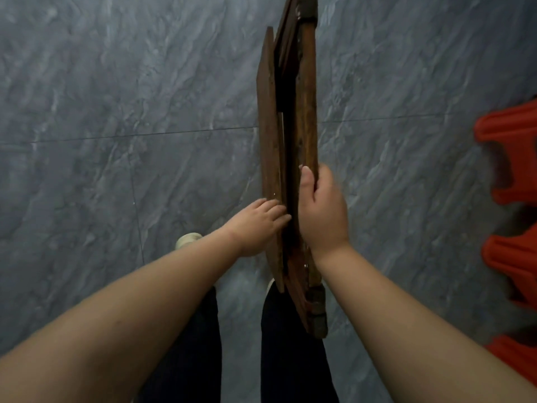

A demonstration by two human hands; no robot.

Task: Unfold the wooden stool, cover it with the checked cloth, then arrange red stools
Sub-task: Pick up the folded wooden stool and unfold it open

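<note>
1. The wooden stool (290,158) is folded nearly flat, edge-on to you, held up over the grey marbled floor (116,112) in front of your legs.
2. Your right hand (322,210) is wrapped tight round the right-hand rail, thumb lying along its inner face, fingers curled behind out of sight.
3. Your left hand (257,225) is only loosely curled, fingertips pressing on the edge of the left slat and reaching into the dark gap between the panels.
4. Off at the right edge, the red stools (514,181) sit in a row, well apart from the wood.
5. One pale shoe (187,239) peeks out below your left wrist.
</note>
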